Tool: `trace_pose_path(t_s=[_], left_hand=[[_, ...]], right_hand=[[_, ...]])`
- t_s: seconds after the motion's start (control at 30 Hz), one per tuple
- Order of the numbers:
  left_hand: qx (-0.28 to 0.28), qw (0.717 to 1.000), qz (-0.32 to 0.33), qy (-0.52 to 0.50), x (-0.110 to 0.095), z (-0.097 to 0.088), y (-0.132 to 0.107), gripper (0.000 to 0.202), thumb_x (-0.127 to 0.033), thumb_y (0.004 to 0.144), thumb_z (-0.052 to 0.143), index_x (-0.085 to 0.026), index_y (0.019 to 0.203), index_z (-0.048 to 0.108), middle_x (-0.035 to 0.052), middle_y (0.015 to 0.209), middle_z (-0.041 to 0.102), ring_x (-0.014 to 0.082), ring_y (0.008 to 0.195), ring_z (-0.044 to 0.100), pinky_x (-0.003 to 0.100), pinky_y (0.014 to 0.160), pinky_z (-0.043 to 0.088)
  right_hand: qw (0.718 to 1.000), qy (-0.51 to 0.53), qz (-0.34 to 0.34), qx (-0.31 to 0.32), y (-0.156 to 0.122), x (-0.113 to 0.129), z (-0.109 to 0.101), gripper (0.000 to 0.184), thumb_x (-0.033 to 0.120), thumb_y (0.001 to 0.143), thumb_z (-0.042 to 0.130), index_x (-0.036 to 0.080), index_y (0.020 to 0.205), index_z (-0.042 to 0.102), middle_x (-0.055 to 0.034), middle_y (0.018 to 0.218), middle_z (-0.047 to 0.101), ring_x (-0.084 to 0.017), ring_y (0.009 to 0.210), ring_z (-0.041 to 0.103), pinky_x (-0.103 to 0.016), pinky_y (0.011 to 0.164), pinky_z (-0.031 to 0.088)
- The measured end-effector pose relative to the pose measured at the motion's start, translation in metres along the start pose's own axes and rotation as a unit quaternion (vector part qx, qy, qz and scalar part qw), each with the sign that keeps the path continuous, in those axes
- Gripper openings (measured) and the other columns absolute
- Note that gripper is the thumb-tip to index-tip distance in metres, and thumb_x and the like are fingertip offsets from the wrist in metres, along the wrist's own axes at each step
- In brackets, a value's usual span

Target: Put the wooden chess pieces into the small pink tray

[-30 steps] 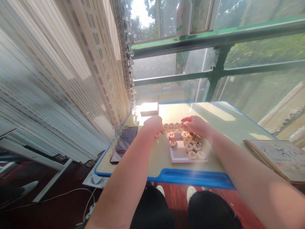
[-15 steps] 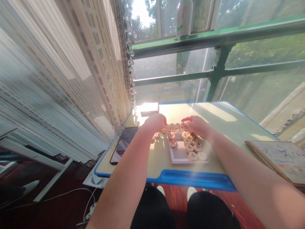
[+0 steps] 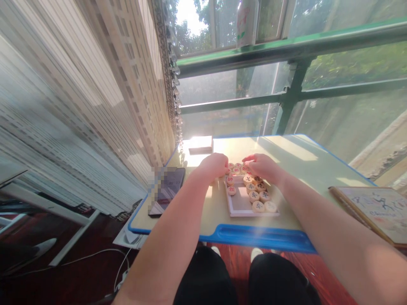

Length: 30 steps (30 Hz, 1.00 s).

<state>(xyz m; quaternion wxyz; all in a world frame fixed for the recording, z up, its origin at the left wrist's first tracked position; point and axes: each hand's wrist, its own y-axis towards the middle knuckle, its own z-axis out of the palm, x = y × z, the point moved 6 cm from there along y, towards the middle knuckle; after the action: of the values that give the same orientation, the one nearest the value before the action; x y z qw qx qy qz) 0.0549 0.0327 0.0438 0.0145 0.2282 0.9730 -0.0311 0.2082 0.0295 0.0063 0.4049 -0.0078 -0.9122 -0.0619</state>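
Note:
My left hand (image 3: 215, 164) is at the left end of a cluster of wooden Chinese chess pieces (image 3: 237, 170) with red characters. Its fingers are curled downward and closed; what they hold, if anything, is hidden. At the right end of the cluster, my right hand (image 3: 260, 165) rests with its index finger stretched out over the pieces and its thumb side hidden. Just below lies a shallow pale tray (image 3: 240, 207). Black-character pieces (image 3: 254, 196) fill its right side in pairs, and two red ones (image 3: 231, 190) sit at its upper left.
A dark phone or tablet (image 3: 170, 186) lies at the table's left edge. Behind my left hand stands a small white box (image 3: 200, 145). A flat printed board or box (image 3: 372, 212) is at the right. A blue trough (image 3: 260, 238) edges the table; curtains (image 3: 127, 84) hang left.
My left hand has slid right, toward the cluster. Loose pieces seen to its left before are now out of sight. My right hand has hardly moved.

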Motion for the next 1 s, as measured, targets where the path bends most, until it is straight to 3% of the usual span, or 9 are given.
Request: trace_pose_path(t_s=[0.17,0.33,0.53,0.77,1.0], left_hand=[[-0.022,1.000,0.018,-0.005,-0.0017,0.0009,0.0009,0.023,-0.021,0.069,0.054,-0.020,0.084,0.071,0.0051,0.076,0.068,0.0184,0.063,0.061,0.027,0.055,0.044],[-0.006,0.999,0.001,-0.053,0.0008,0.0023,-0.0009,0.029,-0.019,0.066,0.054,-0.025,0.089,0.071,0.0023,0.079,0.068,0.0151,0.057,0.058,0.026,0.053,0.045],[-0.020,1.000,0.020,-0.012,-0.0035,-0.0012,-0.0018,0.021,-0.021,0.068,0.056,-0.017,0.081,0.072,0.0068,0.072,0.067,0.0192,0.062,0.061,0.028,0.054,0.043],[-0.002,1.000,-0.004,-0.009,0.0006,-0.0002,-0.0017,0.023,-0.027,0.071,0.054,-0.016,0.082,0.071,0.0074,0.074,0.068,0.0182,0.059,0.061,0.026,0.052,0.043],[-0.011,1.000,0.016,-0.022,0.0003,0.0029,0.0011,0.026,-0.026,0.068,0.057,-0.022,0.090,0.071,0.0031,0.082,0.069,0.0176,0.067,0.061,0.026,0.058,0.045]], right_hand=[[0.999,0.019,0.027,0.004,-0.0013,0.0002,-0.0028,0.033,0.016,0.069,0.054,0.013,0.097,0.071,-0.0089,0.092,0.072,-0.019,0.078,0.064,-0.024,0.061,0.049],[1.000,-0.019,-0.004,-0.016,-0.0003,0.0040,-0.0070,0.029,0.013,0.069,0.053,0.014,0.090,0.072,-0.0080,0.096,0.072,-0.019,0.090,0.063,-0.026,0.079,0.047],[1.000,0.002,0.012,0.006,-0.0019,0.0014,-0.0032,0.029,0.019,0.070,0.055,0.015,0.093,0.071,-0.0078,0.091,0.072,-0.018,0.076,0.064,-0.024,0.061,0.048],[1.000,-0.002,0.005,-0.002,-0.0020,0.0015,-0.0042,0.027,0.020,0.069,0.056,0.016,0.090,0.073,-0.0065,0.090,0.072,-0.017,0.078,0.063,-0.022,0.063,0.047],[1.000,0.017,0.003,0.003,-0.0015,-0.0007,-0.0025,0.027,0.020,0.067,0.057,0.015,0.090,0.072,-0.0066,0.088,0.072,-0.017,0.076,0.063,-0.022,0.061,0.047]])
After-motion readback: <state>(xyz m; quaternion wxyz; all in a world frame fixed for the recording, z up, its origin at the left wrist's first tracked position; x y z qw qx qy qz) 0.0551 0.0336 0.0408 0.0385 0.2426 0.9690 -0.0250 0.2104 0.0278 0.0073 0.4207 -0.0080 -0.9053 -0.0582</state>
